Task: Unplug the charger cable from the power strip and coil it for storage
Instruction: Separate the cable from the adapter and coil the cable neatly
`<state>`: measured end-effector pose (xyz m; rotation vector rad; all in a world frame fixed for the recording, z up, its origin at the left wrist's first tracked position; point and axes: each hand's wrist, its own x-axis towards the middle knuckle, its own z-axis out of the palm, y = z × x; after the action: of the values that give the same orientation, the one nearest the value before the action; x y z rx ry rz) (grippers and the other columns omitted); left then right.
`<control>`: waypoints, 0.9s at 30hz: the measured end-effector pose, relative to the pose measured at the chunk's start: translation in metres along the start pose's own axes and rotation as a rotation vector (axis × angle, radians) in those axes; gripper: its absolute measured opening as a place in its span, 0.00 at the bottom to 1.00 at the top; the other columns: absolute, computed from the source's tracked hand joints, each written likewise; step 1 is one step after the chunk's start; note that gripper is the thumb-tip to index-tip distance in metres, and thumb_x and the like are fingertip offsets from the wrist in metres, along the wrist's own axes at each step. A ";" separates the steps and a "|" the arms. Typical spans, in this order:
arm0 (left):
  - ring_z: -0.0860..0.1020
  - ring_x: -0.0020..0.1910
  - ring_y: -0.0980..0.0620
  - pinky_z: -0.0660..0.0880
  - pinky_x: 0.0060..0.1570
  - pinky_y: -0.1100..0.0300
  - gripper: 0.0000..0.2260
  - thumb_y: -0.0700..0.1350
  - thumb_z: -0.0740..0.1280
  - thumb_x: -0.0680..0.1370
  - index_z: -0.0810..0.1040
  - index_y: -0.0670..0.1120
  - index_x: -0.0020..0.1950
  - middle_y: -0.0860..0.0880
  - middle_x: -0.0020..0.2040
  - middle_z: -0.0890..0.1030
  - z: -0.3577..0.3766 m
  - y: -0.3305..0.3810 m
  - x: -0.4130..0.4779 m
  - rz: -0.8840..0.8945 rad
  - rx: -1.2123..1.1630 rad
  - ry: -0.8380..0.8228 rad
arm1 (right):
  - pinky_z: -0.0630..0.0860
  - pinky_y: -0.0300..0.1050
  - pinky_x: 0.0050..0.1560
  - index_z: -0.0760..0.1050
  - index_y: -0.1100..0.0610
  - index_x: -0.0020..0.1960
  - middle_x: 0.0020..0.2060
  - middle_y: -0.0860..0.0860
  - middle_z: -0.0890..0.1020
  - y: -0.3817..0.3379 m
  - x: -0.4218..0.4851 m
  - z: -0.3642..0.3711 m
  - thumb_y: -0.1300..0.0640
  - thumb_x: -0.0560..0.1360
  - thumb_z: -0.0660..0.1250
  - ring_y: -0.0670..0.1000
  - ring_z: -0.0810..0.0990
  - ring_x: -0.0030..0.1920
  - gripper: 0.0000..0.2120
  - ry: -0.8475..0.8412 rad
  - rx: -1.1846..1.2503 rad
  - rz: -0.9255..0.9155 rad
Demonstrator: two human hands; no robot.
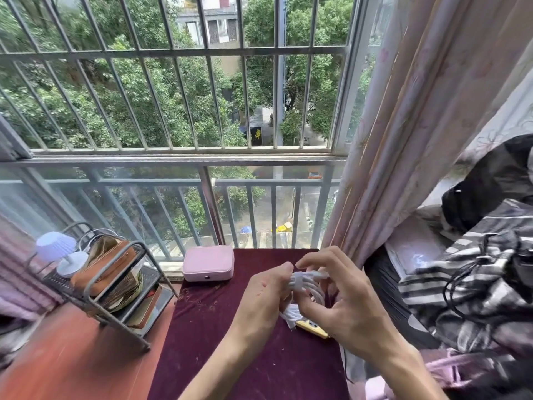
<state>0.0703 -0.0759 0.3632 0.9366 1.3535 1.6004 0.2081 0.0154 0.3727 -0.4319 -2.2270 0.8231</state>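
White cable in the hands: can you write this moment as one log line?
stage: coiling | left hand: grip on bundled white charger cable | right hand: grip on same bundle | over dark red velvet cloth | power strip: not visible

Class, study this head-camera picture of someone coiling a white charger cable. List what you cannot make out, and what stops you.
1. Power strip: nowhere in the head view.
2. White charger cable: both hands, left hand and right hand, cover much of the coil; its plug end is hidden.
3. Yellow flat object on the maroon cloth: mostly behind the right hand, so unidentifiable.
4. Metal wire rack: its contents overlap and blur.
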 end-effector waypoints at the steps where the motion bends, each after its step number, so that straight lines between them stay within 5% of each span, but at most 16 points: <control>1: 0.77 0.40 0.41 0.71 0.39 0.48 0.26 0.55 0.57 0.84 0.85 0.36 0.49 0.28 0.44 0.83 0.000 -0.002 -0.001 0.017 0.003 -0.006 | 0.74 0.29 0.35 0.75 0.42 0.61 0.51 0.39 0.77 -0.002 -0.001 0.000 0.56 0.71 0.77 0.41 0.81 0.40 0.22 0.000 -0.020 0.012; 5: 0.79 0.37 0.48 0.74 0.38 0.59 0.22 0.53 0.59 0.84 0.85 0.39 0.45 0.35 0.39 0.84 0.004 -0.005 -0.006 0.076 0.020 -0.027 | 0.70 0.27 0.34 0.68 0.41 0.64 0.47 0.42 0.79 -0.007 -0.006 0.000 0.48 0.69 0.74 0.42 0.81 0.35 0.27 -0.033 -0.064 0.125; 9: 0.66 0.29 0.61 0.65 0.32 0.66 0.19 0.55 0.60 0.80 0.74 0.56 0.29 0.60 0.28 0.71 0.007 -0.001 -0.013 0.117 0.054 0.013 | 0.71 0.30 0.37 0.64 0.40 0.64 0.42 0.42 0.83 -0.008 -0.011 0.002 0.44 0.67 0.73 0.43 0.82 0.34 0.29 -0.075 -0.067 0.179; 17: 0.61 0.30 0.55 0.61 0.30 0.62 0.19 0.57 0.62 0.78 0.63 0.53 0.30 0.54 0.30 0.63 0.000 -0.005 -0.016 0.111 0.038 0.034 | 0.71 0.33 0.28 0.70 0.49 0.58 0.35 0.44 0.83 -0.001 -0.019 0.005 0.65 0.70 0.75 0.42 0.77 0.29 0.23 -0.063 0.261 0.193; 20: 0.64 0.28 0.59 0.63 0.30 0.67 0.19 0.55 0.62 0.79 0.65 0.54 0.29 0.57 0.28 0.66 0.000 -0.005 -0.017 0.115 0.035 0.015 | 0.74 0.41 0.27 0.75 0.51 0.56 0.37 0.52 0.84 0.001 -0.021 0.005 0.67 0.69 0.75 0.53 0.80 0.31 0.20 -0.051 0.300 0.232; 24: 0.64 0.28 0.60 0.64 0.30 0.70 0.19 0.55 0.62 0.79 0.66 0.55 0.29 0.58 0.28 0.67 0.001 -0.003 -0.016 0.114 0.031 0.005 | 0.77 0.40 0.31 0.74 0.51 0.58 0.38 0.51 0.84 -0.002 -0.022 0.007 0.66 0.69 0.76 0.44 0.79 0.33 0.22 -0.023 0.420 0.272; 27: 0.62 0.29 0.57 0.63 0.30 0.66 0.19 0.56 0.62 0.79 0.65 0.53 0.29 0.55 0.29 0.65 0.001 -0.001 -0.016 0.116 0.032 0.000 | 0.78 0.49 0.32 0.72 0.51 0.56 0.40 0.56 0.84 -0.002 -0.022 0.005 0.65 0.70 0.75 0.47 0.79 0.34 0.21 -0.027 0.478 0.300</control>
<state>0.0772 -0.0905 0.3615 1.0512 1.3492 1.6698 0.2195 0.0006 0.3603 -0.5243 -1.9235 1.4817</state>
